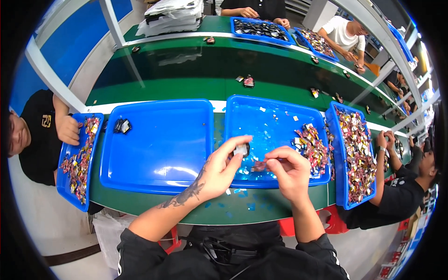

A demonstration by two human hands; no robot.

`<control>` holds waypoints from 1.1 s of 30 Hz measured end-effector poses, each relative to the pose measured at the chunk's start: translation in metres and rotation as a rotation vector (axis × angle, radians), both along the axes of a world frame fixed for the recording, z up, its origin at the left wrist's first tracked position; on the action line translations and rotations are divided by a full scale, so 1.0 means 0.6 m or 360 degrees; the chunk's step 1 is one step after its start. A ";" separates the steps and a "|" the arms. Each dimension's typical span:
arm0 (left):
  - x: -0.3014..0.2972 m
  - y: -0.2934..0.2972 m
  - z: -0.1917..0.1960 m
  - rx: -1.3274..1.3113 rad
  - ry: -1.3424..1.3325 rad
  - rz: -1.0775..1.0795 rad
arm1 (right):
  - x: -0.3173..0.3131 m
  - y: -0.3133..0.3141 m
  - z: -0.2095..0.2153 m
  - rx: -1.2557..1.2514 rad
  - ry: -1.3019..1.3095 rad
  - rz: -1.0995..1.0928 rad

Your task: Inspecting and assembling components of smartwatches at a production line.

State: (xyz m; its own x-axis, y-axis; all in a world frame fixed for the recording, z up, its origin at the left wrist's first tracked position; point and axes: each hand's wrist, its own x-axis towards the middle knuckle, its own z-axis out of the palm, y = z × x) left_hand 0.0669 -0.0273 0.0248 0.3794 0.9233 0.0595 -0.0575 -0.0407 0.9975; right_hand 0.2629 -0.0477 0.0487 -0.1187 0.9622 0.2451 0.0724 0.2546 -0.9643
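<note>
My left hand [221,170] holds a small black-and-white piece [242,150] between thumb and fingers, over the near-left part of a blue tray [275,103]. To its right, my right hand [291,172] is pinched closed. A small reddish piece [259,165], smeared by motion, extends from its fingertips toward the left hand. Inside the tray lie a pile of small red, yellow and white pieces [311,151] on the right and scattered light-blue scraps. Left of it, a second blue tray [156,183] carries a small black-and-white bundle [122,126] in its far-left corner.
Narrow blue trays of small pieces flank mine at left [86,203] and right [347,203]. Beyond runs a green conveyor belt [186,84] carrying several small items [248,81]. A co-worker's hand [69,130] rests by the left tray. White posts [53,74] frame the bench.
</note>
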 end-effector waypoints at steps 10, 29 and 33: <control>0.009 -0.007 0.004 -0.0261 -0.0317 -0.0200 | -0.047 0.001 0.017 -0.0054 -0.0241 -0.0219; 0.010 -0.015 0.005 -0.0238 -0.0469 -0.0218 | -0.052 -0.002 0.032 0.0389 -0.0831 -0.0354; 0.009 -0.014 0.008 -0.0197 -0.0398 -0.0240 | -0.052 -0.002 0.034 0.0426 -0.0848 -0.0386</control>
State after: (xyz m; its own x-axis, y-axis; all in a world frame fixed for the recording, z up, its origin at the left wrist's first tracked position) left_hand 0.0725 -0.0358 0.0296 0.5001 0.8639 0.0592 -0.2980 0.1075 0.9485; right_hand 0.2316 -0.0486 0.0689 -0.0770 0.8907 0.4481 0.6098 0.3976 -0.6856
